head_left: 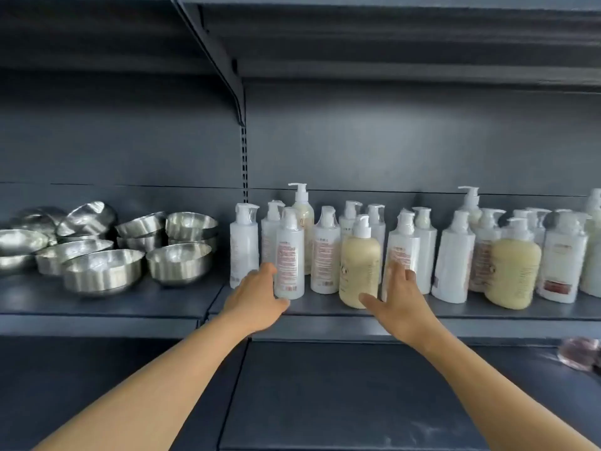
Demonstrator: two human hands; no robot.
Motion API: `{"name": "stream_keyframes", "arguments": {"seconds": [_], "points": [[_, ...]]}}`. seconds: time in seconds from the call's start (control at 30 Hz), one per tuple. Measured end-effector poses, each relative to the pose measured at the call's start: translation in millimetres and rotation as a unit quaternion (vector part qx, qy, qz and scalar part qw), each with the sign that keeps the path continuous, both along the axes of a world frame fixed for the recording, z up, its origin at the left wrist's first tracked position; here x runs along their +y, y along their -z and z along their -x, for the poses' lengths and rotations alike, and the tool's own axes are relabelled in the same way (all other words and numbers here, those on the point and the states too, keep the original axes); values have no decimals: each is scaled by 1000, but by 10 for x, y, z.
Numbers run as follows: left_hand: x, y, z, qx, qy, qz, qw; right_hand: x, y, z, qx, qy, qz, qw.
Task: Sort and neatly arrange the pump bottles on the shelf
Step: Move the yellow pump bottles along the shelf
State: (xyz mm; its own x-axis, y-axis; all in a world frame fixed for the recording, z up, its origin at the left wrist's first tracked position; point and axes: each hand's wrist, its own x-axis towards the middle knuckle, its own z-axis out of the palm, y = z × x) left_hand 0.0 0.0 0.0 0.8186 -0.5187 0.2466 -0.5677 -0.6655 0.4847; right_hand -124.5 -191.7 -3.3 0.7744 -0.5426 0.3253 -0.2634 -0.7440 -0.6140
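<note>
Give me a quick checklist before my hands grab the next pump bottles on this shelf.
1. Left hand at the front white bottle: ok, fingers around its base.
2. Right hand free: ok, fingers spread, gripping nothing.
3. Front cream bottle upright: ok.
4. Colours grouped: not ok, white and cream bottles are mixed.
5. Rows straight: not ok, the bottles stand staggered.
6. Steel bowls clear of the bottles: ok, a gap on the shelf separates them.

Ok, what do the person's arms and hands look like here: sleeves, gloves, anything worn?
Both arms are bare up to the frame edge: no sleeves show. The left hand and right hand wear no gloves, and no rings, watch or bands are visible on the wrists or fingers.
</note>
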Motion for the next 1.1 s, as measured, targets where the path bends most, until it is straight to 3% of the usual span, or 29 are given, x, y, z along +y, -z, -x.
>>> {"name": "stream_keyframes", "arguments": {"seconds": [0.5,1.1], "points": [[-553,111,-641,47,-44,106,992,-180,167,-692,-120,4,-65,991],[-880,68,-762,54,-29,125,990,-289,230,-578,-90,-27,-59,994]]}}
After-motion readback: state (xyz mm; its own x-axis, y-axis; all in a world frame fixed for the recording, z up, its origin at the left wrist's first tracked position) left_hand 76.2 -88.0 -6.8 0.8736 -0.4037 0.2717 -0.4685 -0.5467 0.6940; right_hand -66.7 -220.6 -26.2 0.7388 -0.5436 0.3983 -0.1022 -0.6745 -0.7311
